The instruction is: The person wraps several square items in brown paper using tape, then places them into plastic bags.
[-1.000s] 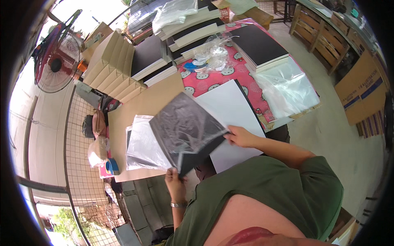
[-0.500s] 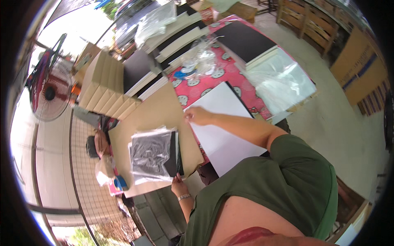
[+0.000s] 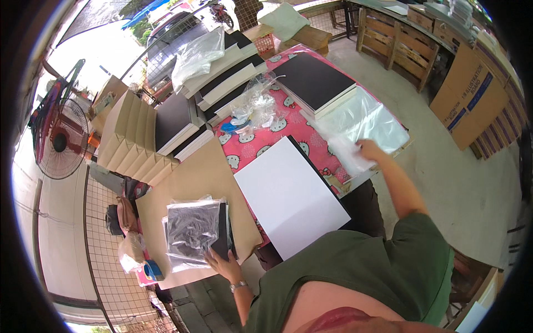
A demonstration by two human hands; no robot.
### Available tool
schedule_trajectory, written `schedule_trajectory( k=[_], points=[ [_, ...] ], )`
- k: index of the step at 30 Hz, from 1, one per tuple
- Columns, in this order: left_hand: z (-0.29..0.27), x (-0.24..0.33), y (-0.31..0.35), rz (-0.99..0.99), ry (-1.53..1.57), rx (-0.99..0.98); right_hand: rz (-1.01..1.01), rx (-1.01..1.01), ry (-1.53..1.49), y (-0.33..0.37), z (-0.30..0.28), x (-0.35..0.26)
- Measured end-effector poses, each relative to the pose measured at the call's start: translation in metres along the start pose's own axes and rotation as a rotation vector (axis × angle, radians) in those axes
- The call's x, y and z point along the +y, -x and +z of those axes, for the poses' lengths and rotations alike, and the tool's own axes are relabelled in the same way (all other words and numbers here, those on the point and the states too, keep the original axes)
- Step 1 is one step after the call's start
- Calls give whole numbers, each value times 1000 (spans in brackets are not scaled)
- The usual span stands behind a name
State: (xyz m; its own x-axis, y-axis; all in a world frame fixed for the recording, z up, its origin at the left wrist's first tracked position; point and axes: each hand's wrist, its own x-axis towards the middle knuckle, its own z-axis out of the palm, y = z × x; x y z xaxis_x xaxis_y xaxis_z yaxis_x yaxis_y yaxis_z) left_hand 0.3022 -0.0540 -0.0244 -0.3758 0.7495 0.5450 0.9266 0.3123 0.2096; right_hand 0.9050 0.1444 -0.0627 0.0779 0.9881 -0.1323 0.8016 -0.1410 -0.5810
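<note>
My left hand (image 3: 225, 267) lies with fingers spread on the lower edge of a pile of black boards (image 3: 221, 238). Crinkled clear plastic covers most of that pile. Out to the right, my right hand (image 3: 368, 150) is closed on the edge of a clear plastic bag (image 3: 350, 155), at the near end of a stack of flat plastic bags (image 3: 369, 119). Between my hands a large white sheet (image 3: 291, 194) rests over a black board (image 3: 300, 145), whose dark edge shows along its right side.
Black and white board stacks (image 3: 183, 119) and brown-wrapped packs (image 3: 125, 136) stand at the back left. Another black-topped stack (image 3: 316, 80) sits beyond the bags. Loose plastic (image 3: 258, 111) lies on the pink patterned cover (image 3: 266, 136). A fan (image 3: 61, 141) is at far left.
My right hand has left the white sheet's upper left corner, swung right and taken hold of a plastic bag. My left hand has moved onto the wrapped pile and opened out. The view has shifted.
</note>
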Motion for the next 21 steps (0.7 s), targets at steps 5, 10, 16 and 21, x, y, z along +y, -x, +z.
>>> schedule_trajectory(
  k=[5,10,16,21],
  points=[
    [26,-31,-8,-28,14,-300,39,224,153,53,-1,-69],
    [35,-21,-2,-89,56,-304,-305,414,176,67,-3,-87],
    [21,3,-9,64,-68,108,-336,298,-48,60,9,-116],
    [34,-18,-15,-66,-74,-342,-260,308,-115,52,18,-150]
  ],
)
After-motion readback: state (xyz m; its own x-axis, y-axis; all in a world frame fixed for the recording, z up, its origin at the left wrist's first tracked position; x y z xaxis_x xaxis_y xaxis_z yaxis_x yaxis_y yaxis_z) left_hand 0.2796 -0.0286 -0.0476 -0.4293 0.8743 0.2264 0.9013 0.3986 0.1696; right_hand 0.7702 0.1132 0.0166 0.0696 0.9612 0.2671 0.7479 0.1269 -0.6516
